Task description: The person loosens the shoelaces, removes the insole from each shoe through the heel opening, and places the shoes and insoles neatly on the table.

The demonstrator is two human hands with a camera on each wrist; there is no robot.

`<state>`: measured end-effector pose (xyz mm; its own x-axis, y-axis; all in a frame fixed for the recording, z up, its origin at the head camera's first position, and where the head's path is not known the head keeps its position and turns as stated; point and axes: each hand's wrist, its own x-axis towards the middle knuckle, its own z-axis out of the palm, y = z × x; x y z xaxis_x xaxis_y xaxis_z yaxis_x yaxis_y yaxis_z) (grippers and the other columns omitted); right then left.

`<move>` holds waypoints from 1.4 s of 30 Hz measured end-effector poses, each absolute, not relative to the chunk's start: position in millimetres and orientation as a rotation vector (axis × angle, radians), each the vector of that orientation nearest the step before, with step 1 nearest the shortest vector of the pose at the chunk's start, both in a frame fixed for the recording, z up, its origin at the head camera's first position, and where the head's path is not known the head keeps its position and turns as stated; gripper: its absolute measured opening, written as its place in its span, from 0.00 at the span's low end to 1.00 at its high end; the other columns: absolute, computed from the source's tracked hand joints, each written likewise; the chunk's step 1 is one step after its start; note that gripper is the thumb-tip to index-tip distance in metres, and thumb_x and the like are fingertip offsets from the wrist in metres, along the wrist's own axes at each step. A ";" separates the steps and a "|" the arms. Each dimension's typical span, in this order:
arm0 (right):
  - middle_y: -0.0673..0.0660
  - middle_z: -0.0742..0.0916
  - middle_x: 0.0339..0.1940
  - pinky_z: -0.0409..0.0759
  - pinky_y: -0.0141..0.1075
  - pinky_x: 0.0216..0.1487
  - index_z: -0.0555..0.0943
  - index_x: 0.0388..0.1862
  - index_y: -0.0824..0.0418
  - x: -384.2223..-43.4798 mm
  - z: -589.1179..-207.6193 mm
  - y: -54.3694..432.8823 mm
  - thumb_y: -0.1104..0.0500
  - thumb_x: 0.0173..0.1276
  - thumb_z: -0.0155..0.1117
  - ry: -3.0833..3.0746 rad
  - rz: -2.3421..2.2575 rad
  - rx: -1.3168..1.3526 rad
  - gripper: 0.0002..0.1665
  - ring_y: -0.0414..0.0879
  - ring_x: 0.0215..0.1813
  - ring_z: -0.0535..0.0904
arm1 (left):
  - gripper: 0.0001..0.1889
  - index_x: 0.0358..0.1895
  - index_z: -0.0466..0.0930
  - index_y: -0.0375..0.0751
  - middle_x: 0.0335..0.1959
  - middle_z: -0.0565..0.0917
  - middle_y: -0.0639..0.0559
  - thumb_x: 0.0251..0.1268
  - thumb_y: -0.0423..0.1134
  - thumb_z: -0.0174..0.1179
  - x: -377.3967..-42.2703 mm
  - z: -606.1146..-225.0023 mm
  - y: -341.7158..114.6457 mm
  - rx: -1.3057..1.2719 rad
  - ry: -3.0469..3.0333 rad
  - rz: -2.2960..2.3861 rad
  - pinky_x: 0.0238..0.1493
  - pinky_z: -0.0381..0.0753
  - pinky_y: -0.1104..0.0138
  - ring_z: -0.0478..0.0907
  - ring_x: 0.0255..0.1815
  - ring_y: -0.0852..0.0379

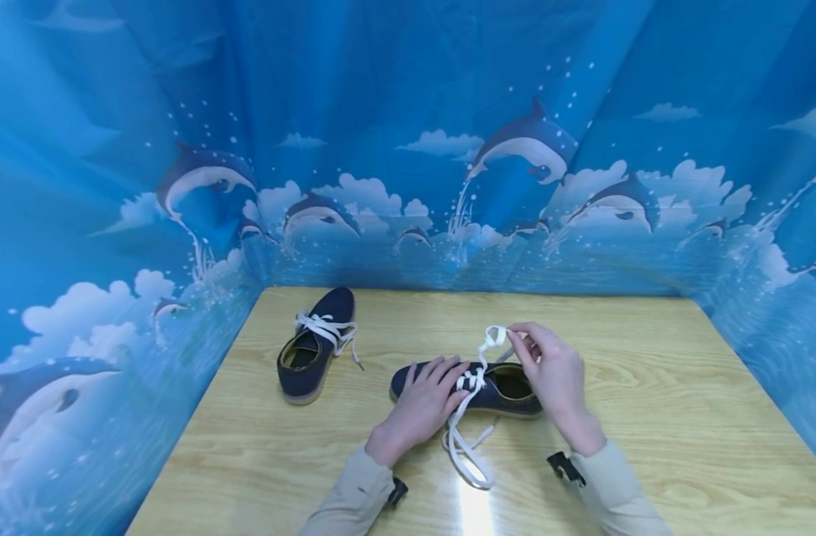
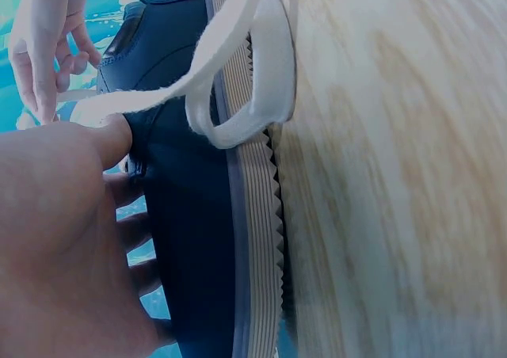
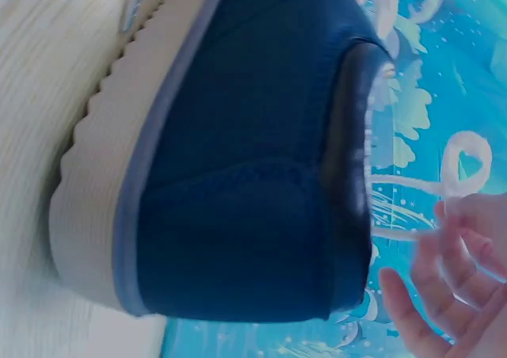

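Note:
A dark navy shoe (image 1: 508,398) with a pale sole lies sideways on the table, its toe pointing left. My left hand (image 1: 424,402) rests across the toe and front of it, fingers spread over the upper. Above the shoe's opening, my right hand (image 1: 555,368) pinches a white shoelace (image 1: 494,336) between thumb and fingertips, and the lace rises in a twisted loop from the eyelets. A second length of lace (image 2: 273,65) hangs over the near side onto the tabletop. In the right wrist view the heel (image 3: 238,239) fills the middle, with the pinched loop beyond it.
A matching navy shoe (image 1: 317,346) with loosely laced white laces stands at the table's left. The wood-grain table (image 1: 649,417) ends against a blue curtain (image 1: 394,134) printed with dolphins. Black straps (image 1: 566,469) sit at both cuffs.

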<state>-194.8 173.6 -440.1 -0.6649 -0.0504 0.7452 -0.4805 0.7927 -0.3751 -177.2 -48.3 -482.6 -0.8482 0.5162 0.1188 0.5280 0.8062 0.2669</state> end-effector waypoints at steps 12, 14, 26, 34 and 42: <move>0.63 0.88 0.54 0.87 0.53 0.41 0.76 0.68 0.63 -196.9 -443.9 174.6 0.68 0.68 0.68 -2.449 0.844 0.471 0.29 0.61 0.48 0.87 | 0.29 0.80 0.59 0.54 0.79 0.62 0.51 0.83 0.57 0.38 -178.0 -482.9 -49.7 -0.847 -2.954 -0.471 0.75 0.55 0.35 0.59 0.79 0.43; 0.61 0.89 0.50 0.86 0.52 0.38 0.78 0.66 0.62 -196.0 -443.6 174.7 0.67 0.68 0.68 -2.505 0.812 0.472 0.27 0.59 0.45 0.87 | 0.29 0.80 0.59 0.54 0.79 0.62 0.51 0.83 0.57 0.39 -177.9 -482.6 -50.0 -0.847 -2.950 -0.472 0.75 0.56 0.35 0.59 0.79 0.43; 0.53 0.90 0.45 0.87 0.47 0.47 0.89 0.44 0.55 -194.7 -445.3 170.5 0.66 0.62 0.74 -2.489 0.642 0.868 0.12 0.51 0.48 0.86 | 0.29 0.80 0.59 0.53 0.79 0.62 0.50 0.83 0.57 0.38 -179.3 -481.3 -49.4 -0.848 -2.959 -0.465 0.75 0.55 0.36 0.58 0.79 0.43; 0.50 0.90 0.41 0.87 0.43 0.42 0.89 0.40 0.53 -196.6 -450.2 169.0 0.66 0.60 0.76 -2.496 0.537 0.945 0.11 0.47 0.43 0.87 | 0.29 0.80 0.60 0.54 0.79 0.62 0.51 0.83 0.57 0.38 -177.9 -482.2 -48.6 -0.847 -2.957 -0.470 0.75 0.55 0.36 0.59 0.79 0.43; 0.47 0.90 0.36 0.85 0.39 0.31 0.89 0.40 0.50 -195.2 -451.7 169.7 0.61 0.63 0.76 -2.506 0.452 0.902 0.08 0.43 0.35 0.86 | 0.28 0.79 0.60 0.53 0.79 0.63 0.50 0.83 0.56 0.38 -176.8 -482.3 -48.7 -0.860 -2.942 -0.462 0.75 0.57 0.36 0.59 0.78 0.43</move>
<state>-195.2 169.7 -451.7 -0.6924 -0.5184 0.5018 -0.6610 0.7345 -0.1533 -176.8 -48.7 -482.3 -0.8451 0.5204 0.1223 0.5329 0.8016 0.2711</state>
